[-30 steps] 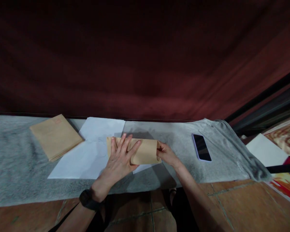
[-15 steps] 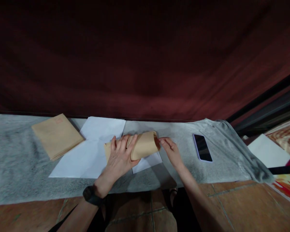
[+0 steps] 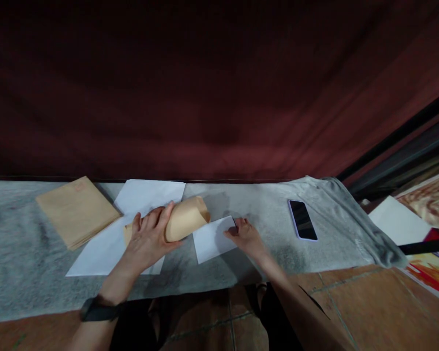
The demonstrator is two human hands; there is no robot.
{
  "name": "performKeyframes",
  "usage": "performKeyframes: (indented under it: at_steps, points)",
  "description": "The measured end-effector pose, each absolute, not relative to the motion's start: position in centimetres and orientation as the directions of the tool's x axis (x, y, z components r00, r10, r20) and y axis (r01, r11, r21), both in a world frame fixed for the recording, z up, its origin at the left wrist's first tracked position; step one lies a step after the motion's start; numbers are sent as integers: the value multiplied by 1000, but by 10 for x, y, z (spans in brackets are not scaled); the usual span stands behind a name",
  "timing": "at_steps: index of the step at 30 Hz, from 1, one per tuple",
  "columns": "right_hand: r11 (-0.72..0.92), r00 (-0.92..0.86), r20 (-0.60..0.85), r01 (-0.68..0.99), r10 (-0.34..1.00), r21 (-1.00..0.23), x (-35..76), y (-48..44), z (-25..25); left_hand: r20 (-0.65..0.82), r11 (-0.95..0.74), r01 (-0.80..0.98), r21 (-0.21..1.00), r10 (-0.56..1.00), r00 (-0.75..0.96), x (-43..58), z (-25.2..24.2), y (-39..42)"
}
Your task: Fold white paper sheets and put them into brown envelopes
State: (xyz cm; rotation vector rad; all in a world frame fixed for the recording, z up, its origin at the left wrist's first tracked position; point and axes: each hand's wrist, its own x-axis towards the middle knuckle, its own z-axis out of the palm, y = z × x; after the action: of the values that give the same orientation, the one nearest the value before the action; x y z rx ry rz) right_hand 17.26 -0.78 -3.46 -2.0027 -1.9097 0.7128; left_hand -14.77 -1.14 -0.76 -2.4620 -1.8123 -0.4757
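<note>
My left hand [image 3: 149, 236] is wrapped round a brown envelope [image 3: 185, 220], lifted off the table with its open mouth bulging toward the right. My right hand [image 3: 246, 235] rests with its fingertips on the right edge of a small folded white paper [image 3: 212, 239] lying flat on the grey cloth. The envelope's mouth is just left of and above that paper. Large white sheets [image 3: 131, 214] lie under my left hand.
A stack of brown envelopes [image 3: 76, 210] lies at the left on the grey cloth [image 3: 22, 263]. A dark phone [image 3: 302, 220] rests face up at the right. A dark red curtain hangs behind. Tiled floor and coloured papers [image 3: 424, 234] show at the right.
My left hand has carried the envelope leftward and lifted it, baring the folded white paper. My right hand let go of the envelope's end and dropped onto that paper.
</note>
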Motion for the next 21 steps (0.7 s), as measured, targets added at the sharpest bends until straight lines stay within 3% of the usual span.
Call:
performKeyframes:
  at_steps: [4,10,13,17,21]
  points:
    - [-110,37,-198,922,979,-371,154,-13,-36,151,-309,931,192,947,283,-167,-21,-11]
    - [-85,3,-195,906,981,-415,157,-5,-37,21,-263,929,261,963,267,-174,-23,-10]
    - [-75,9,-119,824,993,-561,172,2,-36,-17,-240,929,281,967,255,-173,-21,-11]
    - [-9,186,81,439,979,-899,192,16,-28,-48,-214,929,301,970,239,-171,-22,-12]
    - [127,270,152,107,951,-986,188,19,-22,-51,-220,927,304,968,246,-167,-23,-10]
